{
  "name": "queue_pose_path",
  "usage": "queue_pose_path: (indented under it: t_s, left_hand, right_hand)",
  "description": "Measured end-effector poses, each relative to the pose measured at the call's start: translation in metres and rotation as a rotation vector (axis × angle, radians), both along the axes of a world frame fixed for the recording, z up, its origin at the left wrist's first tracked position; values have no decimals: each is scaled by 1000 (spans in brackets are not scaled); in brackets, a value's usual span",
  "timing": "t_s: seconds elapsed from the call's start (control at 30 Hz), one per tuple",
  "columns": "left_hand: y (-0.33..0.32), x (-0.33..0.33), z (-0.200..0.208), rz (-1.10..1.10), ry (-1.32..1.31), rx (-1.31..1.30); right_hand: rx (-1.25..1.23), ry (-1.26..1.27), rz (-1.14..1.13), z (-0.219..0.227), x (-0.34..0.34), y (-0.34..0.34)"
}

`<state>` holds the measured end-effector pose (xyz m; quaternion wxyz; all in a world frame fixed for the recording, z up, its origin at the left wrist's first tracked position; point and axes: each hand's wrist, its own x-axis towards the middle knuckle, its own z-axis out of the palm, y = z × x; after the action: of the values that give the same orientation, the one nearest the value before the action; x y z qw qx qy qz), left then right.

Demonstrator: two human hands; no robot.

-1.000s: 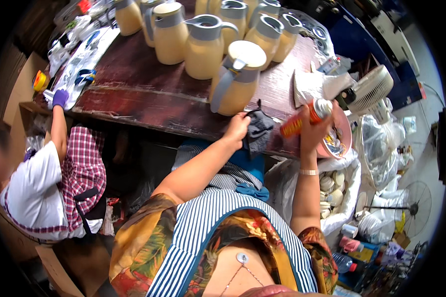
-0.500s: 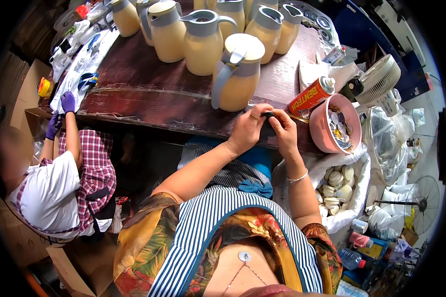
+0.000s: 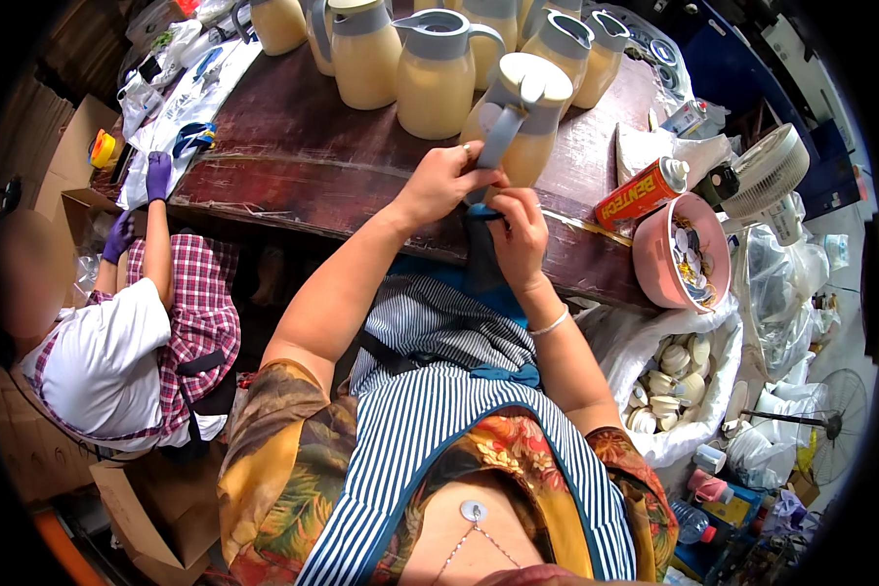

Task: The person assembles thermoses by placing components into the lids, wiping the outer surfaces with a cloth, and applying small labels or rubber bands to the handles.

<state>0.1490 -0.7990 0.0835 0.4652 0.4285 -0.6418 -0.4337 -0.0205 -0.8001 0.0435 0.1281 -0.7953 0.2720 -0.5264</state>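
At the table's near edge stands a cream vacuum jug (image 3: 532,146) with a grey handle and a pale lid. My left hand (image 3: 444,186) is closed on the lower end of that handle, thumb and fingers pinching it. Just below and to the right, my right hand (image 3: 520,232) is closed on a small dark-blue piece (image 3: 482,211), mostly hidden by the fingers. A dark, cloth-like patch (image 3: 482,256) shows beneath it; whether the two are joined I cannot tell. Several similar jugs (image 3: 435,88) stand behind, some with grey open tops.
Right of my hands are a red spray can (image 3: 640,195) and a pink tub (image 3: 654,259) of small parts. A white sack (image 3: 674,444) holds cream lids. Small fans (image 3: 767,176) stand farther right. At left, a co-worker in purple gloves (image 3: 158,176) works at the dark red table (image 3: 283,186).
My left hand has let go of the small dark piece and moved up-left onto the jug's handle. My right hand has shifted left with the piece. The whole view has turned slightly.
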Motion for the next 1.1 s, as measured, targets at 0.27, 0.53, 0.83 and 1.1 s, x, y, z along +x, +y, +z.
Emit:
queue_pose_path:
  t_s: [0.27, 0.53, 0.83, 1.1]
  left_hand:
    - [-1, -26, 22, -10, 419, 264]
    - [3, -51, 10, 47, 657, 269]
    - [14, -78, -20, 124, 715, 172]
    - [-3, -115, -19, -32, 401, -56]
  right_hand:
    - [176, -260, -179, -20, 6, -2]
    - [949, -942, 141, -20, 14, -17]
    - [1668, -731, 424, -46, -1, -2]
    - [1077, -1130, 86, -17, -7, 28]
